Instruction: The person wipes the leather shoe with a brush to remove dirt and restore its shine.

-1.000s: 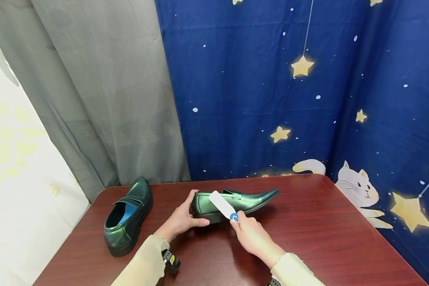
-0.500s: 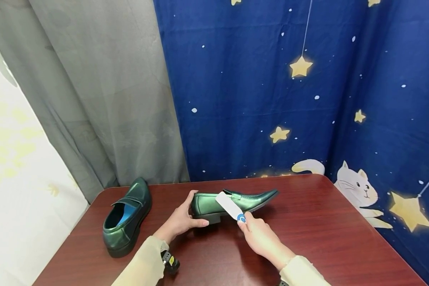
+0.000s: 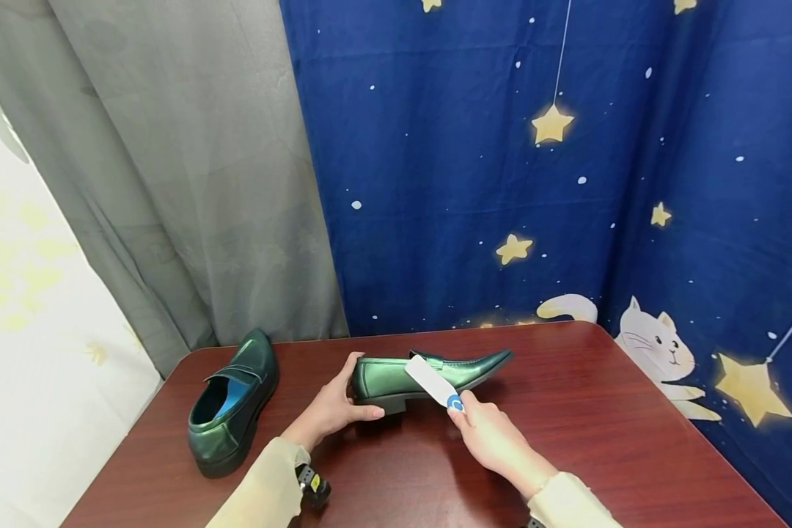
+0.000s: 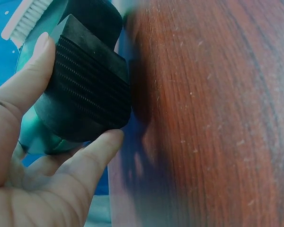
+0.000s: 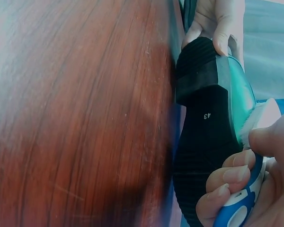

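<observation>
A shiny green loafer (image 3: 381, 377) is held toe to the right, its side facing me. My left hand (image 3: 335, 405) grips it round the heel, thumb by the heel block. In the left wrist view the ridged black heel (image 4: 87, 82) shows between thumb and fingers. My right hand (image 3: 495, 438) holds a white scrubbing brush (image 3: 430, 377) by its blue-and-white handle (image 5: 236, 208). Its white bristles (image 5: 248, 124) lie against the loafer's side near the middle. The right wrist view shows the dark sole (image 5: 203, 127), marked 43.
Another green loafer (image 3: 232, 411) with a blue insole stands upright at the table's left. The reddish-brown wooden table (image 3: 607, 425) ends at a back edge before a grey curtain (image 3: 237, 183) and a blue star-patterned curtain (image 3: 449, 183).
My right hand has slid the brush to the right along the loafer's side, from near the heel toward the middle. The left hand keeps its grip on the heel.
</observation>
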Motion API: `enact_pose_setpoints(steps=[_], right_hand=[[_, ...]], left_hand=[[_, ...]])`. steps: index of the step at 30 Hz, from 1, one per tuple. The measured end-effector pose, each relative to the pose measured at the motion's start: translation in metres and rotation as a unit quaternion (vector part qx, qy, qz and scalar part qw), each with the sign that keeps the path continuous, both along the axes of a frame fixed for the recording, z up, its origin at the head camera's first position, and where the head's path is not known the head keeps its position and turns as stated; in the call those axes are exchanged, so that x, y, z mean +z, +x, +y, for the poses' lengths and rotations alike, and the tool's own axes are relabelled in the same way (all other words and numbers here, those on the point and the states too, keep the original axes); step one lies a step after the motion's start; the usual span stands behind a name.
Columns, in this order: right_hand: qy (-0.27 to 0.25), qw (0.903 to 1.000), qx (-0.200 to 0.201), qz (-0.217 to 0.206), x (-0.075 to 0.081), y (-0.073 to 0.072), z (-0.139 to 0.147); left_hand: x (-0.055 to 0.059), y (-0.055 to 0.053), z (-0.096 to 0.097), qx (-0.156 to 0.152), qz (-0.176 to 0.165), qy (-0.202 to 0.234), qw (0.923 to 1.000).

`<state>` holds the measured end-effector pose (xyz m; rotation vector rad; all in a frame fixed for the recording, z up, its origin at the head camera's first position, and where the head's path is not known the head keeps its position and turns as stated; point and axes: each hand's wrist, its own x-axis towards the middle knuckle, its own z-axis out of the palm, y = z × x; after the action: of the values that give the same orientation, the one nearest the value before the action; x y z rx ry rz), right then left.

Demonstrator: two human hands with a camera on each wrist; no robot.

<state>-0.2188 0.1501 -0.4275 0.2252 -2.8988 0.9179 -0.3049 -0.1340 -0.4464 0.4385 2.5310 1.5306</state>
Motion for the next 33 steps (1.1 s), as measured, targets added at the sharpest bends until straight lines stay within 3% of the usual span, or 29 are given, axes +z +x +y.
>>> enact_pose_setpoints(steps=[33], right_hand=[[-0.010, 0.9995, -0.028, -0.008, 0.008, 0.006, 0.034]], left_hand=[[0.002, 0.002, 0.000, 0.001, -0.001, 0.000, 1.0000]])
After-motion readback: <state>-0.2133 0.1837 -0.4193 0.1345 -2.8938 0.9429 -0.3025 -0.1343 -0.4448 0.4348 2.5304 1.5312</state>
